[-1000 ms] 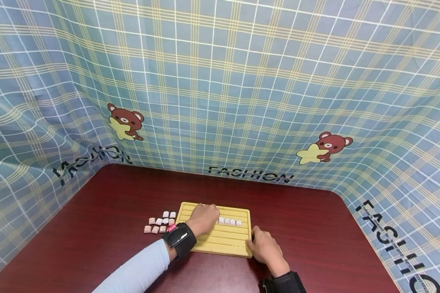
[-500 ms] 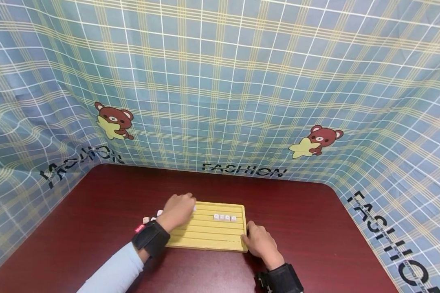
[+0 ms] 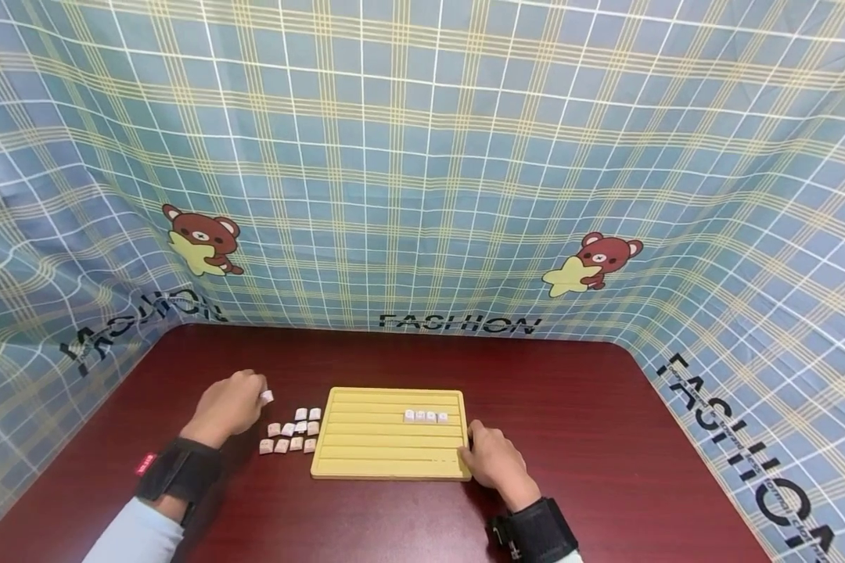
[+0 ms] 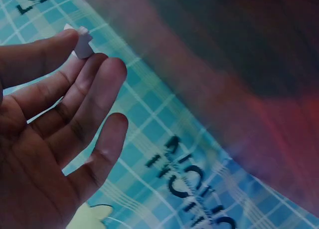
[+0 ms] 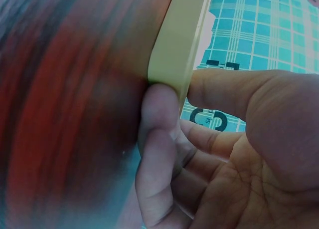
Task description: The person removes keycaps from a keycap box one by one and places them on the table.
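With my left hand (image 3: 228, 403) I pinch 1 white keycap (image 3: 267, 396), left of the yellow tray (image 3: 387, 453). My right hand (image 3: 496, 457) grips the tray's right edge. Inside stand 4 keycaps (image 3: 420, 416); 10 loose keycaps (image 3: 288, 429) lie just left of it.

Behind the left hand (image 3: 228, 403), a wide black wristband (image 3: 183, 473), matte, a small red tag (image 3: 145, 464) with pale lettering too small to read at its outer edge; plain light blue sleeve (image 3: 137, 536) beyond, covering the forearm. Behind the right hand (image 3: 500, 463), a second black band (image 3: 539, 532) with a small light-grey fitting (image 3: 514, 550) on its inner side, and a pale sliver of cuff (image 3: 572, 557) at the head view's lower edge
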The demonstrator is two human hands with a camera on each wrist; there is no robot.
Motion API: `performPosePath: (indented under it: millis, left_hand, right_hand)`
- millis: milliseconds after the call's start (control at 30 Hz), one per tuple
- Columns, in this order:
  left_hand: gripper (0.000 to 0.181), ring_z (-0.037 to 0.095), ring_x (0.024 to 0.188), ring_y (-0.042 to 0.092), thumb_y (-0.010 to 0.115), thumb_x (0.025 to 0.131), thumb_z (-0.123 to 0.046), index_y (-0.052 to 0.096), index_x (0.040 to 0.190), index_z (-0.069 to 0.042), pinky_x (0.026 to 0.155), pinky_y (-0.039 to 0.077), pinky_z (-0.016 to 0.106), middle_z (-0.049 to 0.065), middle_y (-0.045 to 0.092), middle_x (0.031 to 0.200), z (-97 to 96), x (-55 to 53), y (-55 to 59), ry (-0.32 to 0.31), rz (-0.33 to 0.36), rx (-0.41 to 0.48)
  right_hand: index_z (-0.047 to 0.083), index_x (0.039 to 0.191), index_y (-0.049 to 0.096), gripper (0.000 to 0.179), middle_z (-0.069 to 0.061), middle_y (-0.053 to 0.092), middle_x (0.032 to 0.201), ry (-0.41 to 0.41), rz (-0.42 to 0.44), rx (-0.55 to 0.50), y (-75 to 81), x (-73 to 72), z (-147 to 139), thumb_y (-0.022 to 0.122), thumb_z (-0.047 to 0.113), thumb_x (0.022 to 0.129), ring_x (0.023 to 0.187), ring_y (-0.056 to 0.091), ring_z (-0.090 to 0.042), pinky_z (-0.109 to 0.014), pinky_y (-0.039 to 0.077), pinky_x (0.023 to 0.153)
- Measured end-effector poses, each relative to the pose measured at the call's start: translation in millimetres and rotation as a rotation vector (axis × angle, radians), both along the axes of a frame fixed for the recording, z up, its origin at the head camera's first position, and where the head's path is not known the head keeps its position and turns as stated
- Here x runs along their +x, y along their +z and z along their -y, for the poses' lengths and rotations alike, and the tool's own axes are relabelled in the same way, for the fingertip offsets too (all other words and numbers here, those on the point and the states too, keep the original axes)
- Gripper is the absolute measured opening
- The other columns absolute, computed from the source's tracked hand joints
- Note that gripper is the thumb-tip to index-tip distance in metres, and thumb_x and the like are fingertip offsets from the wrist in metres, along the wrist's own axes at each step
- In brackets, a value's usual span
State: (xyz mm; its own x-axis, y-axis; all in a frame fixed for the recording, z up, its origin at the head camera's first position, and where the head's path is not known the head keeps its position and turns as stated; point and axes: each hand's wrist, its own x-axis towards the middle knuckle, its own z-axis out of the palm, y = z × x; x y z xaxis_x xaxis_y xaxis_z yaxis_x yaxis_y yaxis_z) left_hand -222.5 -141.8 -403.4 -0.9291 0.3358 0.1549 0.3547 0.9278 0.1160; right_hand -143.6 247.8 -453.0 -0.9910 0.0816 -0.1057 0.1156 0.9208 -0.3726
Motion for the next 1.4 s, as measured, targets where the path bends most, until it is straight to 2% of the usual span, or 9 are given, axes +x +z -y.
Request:
performPosePath:
  millis: [100, 167, 500, 633, 967, 1200, 1400]
  left_hand:
    - [0.007, 0.03, 0.072, 0.063, 0.07, 0.086, -0.009, 0.067, 0.085, -0.003, 0.059, 0.05, 0.044, 0.012, 0.063, 0.081, 12.4, 0.1, -6.9, 0.026, 0.073, -0.012]
    - [0.007, 0.029, 0.073, 0.063, 0.07, 0.086, -0.009, 0.067, 0.085, -0.002, 0.06, 0.05, 0.044, 0.012, 0.064, 0.082, 14.8, -1.1, -10.7, 0.039, 0.097, -0.016]
    - [0.009, 0.021, 0.068, 0.059, 0.068, 0.086, -0.006, 0.063, 0.078, -0.007, 0.06, 0.047, 0.042, 0.007, 0.062, 0.077, 18.5, -6.0, -25.3, 0.048, 0.149, 0.017]
    - [0.009, 0.021, 0.069, 0.061, 0.067, 0.085, -0.005, 0.064, 0.077, -0.008, 0.061, 0.048, 0.043, 0.006, 0.063, 0.077, 18.6, -6.9, -28.9, 0.048, 0.161, 0.029]
    - [0.008, 0.02, 0.072, 0.062, 0.069, 0.085, -0.006, 0.064, 0.079, -0.008, 0.061, 0.049, 0.042, 0.004, 0.064, 0.079, 15.7, -6.2, -33.1, 0.043, 0.173, 0.026]
    - [0.009, 0.017, 0.069, 0.06, 0.069, 0.084, -0.007, 0.065, 0.077, -0.01, 0.058, 0.047, 0.04, 0.003, 0.064, 0.078, 10.0, -9.5, -34.4, 0.007, 0.112, 0.041]
    - [0.007, 0.017, 0.068, 0.06, 0.071, 0.085, -0.008, 0.067, 0.079, -0.009, 0.058, 0.048, 0.039, 0.003, 0.065, 0.079, 1.9, -11.0, -33.7, -0.007, 0.1, 0.034]
  right_hand:
    - [0.012, 0.099, 0.057, 0.02, -0.007, 0.06, 0.083, -0.004, 0.016, 0.004, -0.2, 1.1, -1, 0.068, 0.027, 0.09, 0.07, 0.059, -0.022, -0.04, 0.044, 0.056]
    - [0.011, 0.099, 0.057, 0.02, -0.007, 0.06, 0.083, -0.006, 0.019, 0.006, -0.6, 1.4, -2, 0.067, 0.026, 0.09, 0.07, 0.059, -0.021, -0.04, 0.044, 0.056]
    - [0.011, 0.096, 0.055, 0.02, -0.006, 0.058, 0.081, -0.006, 0.032, 0.014, -0.4, 0.8, -3, 0.067, 0.027, 0.091, 0.069, 0.057, -0.021, -0.039, 0.043, 0.057]
    - [0.011, 0.097, 0.056, 0.02, -0.008, 0.059, 0.083, -0.012, 0.029, 0.012, -0.1, 1.3, -2, 0.067, 0.026, 0.09, 0.07, 0.058, -0.022, -0.04, 0.043, 0.057]
    - [0.012, 0.096, 0.056, 0.02, -0.006, 0.059, 0.08, -0.018, 0.04, 0.001, -2.0, 0.5, 0, 0.068, 0.026, 0.09, 0.07, 0.058, -0.021, -0.04, 0.044, 0.057]
    - [0.013, 0.095, 0.055, 0.02, -0.006, 0.058, 0.08, -0.023, 0.039, 0.003, -2.1, 0.0, 0, 0.068, 0.027, 0.09, 0.07, 0.058, -0.021, -0.04, 0.043, 0.057]
    - [0.013, 0.095, 0.056, 0.019, -0.004, 0.058, 0.08, -0.024, 0.031, -0.001, -0.2, -0.4, 2, 0.068, 0.027, 0.09, 0.07, 0.057, -0.019, -0.039, 0.044, 0.058]
